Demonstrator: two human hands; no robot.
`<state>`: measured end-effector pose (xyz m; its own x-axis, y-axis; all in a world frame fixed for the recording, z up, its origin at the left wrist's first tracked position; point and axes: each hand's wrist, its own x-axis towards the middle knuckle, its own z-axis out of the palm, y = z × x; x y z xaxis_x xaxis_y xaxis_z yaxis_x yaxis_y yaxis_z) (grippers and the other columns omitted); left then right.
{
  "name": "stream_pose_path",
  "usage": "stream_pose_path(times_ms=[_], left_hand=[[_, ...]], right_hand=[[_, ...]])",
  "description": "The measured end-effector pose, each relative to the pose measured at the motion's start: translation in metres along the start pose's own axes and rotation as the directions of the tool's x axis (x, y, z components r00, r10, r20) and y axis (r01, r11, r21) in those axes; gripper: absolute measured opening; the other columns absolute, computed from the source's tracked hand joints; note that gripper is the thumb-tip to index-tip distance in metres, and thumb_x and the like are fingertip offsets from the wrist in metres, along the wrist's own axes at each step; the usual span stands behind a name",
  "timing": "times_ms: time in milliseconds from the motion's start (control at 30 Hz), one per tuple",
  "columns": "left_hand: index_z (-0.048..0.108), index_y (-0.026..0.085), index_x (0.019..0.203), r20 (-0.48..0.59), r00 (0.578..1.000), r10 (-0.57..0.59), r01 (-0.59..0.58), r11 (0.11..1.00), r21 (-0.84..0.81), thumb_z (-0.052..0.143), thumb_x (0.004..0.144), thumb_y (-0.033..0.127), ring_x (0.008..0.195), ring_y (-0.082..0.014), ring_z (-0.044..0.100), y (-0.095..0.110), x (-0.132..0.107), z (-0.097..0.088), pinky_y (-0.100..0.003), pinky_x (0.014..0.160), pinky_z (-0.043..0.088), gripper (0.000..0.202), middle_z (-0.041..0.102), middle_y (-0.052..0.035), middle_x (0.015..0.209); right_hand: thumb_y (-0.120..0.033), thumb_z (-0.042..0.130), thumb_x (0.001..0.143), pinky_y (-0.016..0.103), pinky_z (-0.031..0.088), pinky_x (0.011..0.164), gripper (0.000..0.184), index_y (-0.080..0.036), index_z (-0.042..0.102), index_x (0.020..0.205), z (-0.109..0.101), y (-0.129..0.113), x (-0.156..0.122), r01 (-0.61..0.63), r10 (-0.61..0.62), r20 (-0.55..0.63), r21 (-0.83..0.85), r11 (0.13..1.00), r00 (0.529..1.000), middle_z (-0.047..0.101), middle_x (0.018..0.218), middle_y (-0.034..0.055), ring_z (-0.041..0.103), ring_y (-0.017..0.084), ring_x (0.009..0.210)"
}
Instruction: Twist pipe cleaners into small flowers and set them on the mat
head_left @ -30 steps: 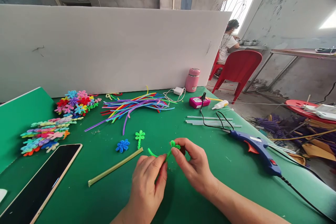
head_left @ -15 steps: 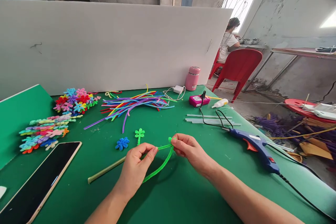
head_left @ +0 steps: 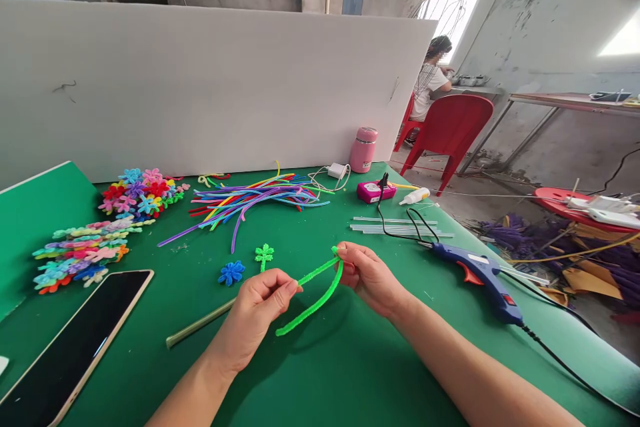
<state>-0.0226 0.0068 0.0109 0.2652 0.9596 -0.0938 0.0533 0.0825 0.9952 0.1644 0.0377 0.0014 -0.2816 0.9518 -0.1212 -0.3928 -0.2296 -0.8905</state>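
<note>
Between my hands is a bright green pipe cleaner [head_left: 316,305], bent back on itself near its upper right end. My left hand [head_left: 260,310] pinches one strand of it between thumb and finger. At the bend, my right hand [head_left: 371,275] grips it, with a small green tip showing above the fingers. The other strand hangs loose, its free end pointing down left. Just past my left hand lie a green pipe-cleaner shape with looped petals [head_left: 264,253], a blue pipe-cleaner flower [head_left: 231,273] and a greenish stick [head_left: 200,323], partly hidden by that hand.
Loose coloured pipe cleaners [head_left: 250,201] lie at the back, finished flowers [head_left: 143,193] at left. A phone [head_left: 80,347] rests front left. On the right are a blue glue gun [head_left: 477,273] with its cord, clear glue sticks [head_left: 400,229], a glue bottle [head_left: 415,196] and a pink flask [head_left: 364,150].
My right hand has moved slightly up and right with the bend, farther from my left hand. The loose strand's free end now shows clear of my left hand.
</note>
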Motion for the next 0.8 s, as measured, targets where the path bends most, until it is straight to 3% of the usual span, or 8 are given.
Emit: stream_pose_path(times_ms=[100, 267, 433, 567, 700, 800], left_hand=[[0.051, 0.017, 0.064, 0.110, 0.992, -0.063, 0.070, 0.996, -0.064, 0.053, 0.077, 0.038, 0.050, -0.0083, 0.025, 0.001, -0.001, 0.000, -0.023, 0.049, 0.020, 0.024, 0.030, 0.0070, 0.050], [0.049, 0.016, 0.059, 0.031, 0.998, -0.051, 0.051, 0.999, -0.006, 0.055, 0.075, 0.039, 0.051, -0.0085, 0.023, -0.002, 0.002, 0.000, -0.023, 0.048, 0.018, 0.029, 0.030, 0.0067, 0.051], [0.047, 0.016, 0.054, 0.046, 0.996, -0.071, 0.081, 0.960, -0.270, 0.057, 0.074, 0.032, 0.048, -0.0073, 0.023, 0.000, 0.003, -0.001, -0.022, 0.048, 0.019, 0.028, 0.029, 0.0077, 0.048], [0.046, 0.016, 0.045, 0.038, 0.999, 0.013, 0.003, 0.918, -0.396, 0.048, 0.077, 0.028, 0.051, -0.0099, 0.033, 0.002, 0.003, -0.003, -0.023, 0.052, 0.028, 0.034, 0.035, 0.0041, 0.047], [0.055, 0.015, 0.055, 0.046, 0.999, 0.005, 0.014, 0.917, -0.398, 0.042, 0.080, 0.028, 0.057, -0.0118, 0.038, -0.002, 0.004, -0.002, -0.025, 0.059, 0.033, 0.031, 0.045, 0.0006, 0.056], [0.056, 0.015, 0.060, 0.115, 0.993, -0.031, 0.070, 0.934, -0.349, 0.047, 0.079, 0.032, 0.059, -0.0113, 0.038, -0.006, 0.001, 0.004, -0.025, 0.058, 0.032, 0.027, 0.046, 0.0008, 0.059]], right_hand=[[-0.032, 0.059, 0.068, 0.020, 0.015, 0.045, 0.028, -0.017, 0.038, 0.056, -0.001, 0.000, 0.001, 0.003, -0.003, -0.011, 0.004, 1.000, 1.000, 0.027, 0.049, -0.0082, 0.020, 0.005, 0.045], [-0.032, 0.057, 0.068, 0.021, 0.014, 0.046, 0.025, -0.016, 0.042, 0.056, -0.007, 0.001, 0.003, 0.083, -0.086, -0.015, -0.162, 0.983, 0.996, 0.026, 0.048, -0.0080, 0.020, 0.005, 0.046], [-0.030, 0.055, 0.069, 0.022, 0.013, 0.045, 0.023, -0.016, 0.043, 0.056, -0.009, 0.002, 0.004, 0.098, -0.097, 0.017, -0.208, 0.973, 0.995, 0.026, 0.048, -0.0078, 0.019, 0.006, 0.046], [-0.032, 0.057, 0.069, 0.022, 0.013, 0.045, 0.024, -0.016, 0.042, 0.057, -0.009, -0.003, 0.004, 0.075, -0.075, 0.006, -0.148, 0.986, 0.997, 0.026, 0.049, -0.0080, 0.019, 0.005, 0.046], [-0.033, 0.058, 0.069, 0.021, 0.014, 0.044, 0.025, -0.015, 0.045, 0.057, -0.007, -0.005, 0.000, 0.005, 0.021, 0.133, -0.195, 0.981, 0.991, 0.030, 0.047, -0.0077, 0.022, 0.004, 0.044], [-0.038, 0.059, 0.069, 0.020, 0.018, 0.044, 0.028, -0.015, 0.048, 0.060, 0.000, -0.001, -0.006, -0.040, 0.107, 0.228, -0.280, 0.959, 0.968, 0.035, 0.047, -0.0070, 0.028, 0.004, 0.044]])
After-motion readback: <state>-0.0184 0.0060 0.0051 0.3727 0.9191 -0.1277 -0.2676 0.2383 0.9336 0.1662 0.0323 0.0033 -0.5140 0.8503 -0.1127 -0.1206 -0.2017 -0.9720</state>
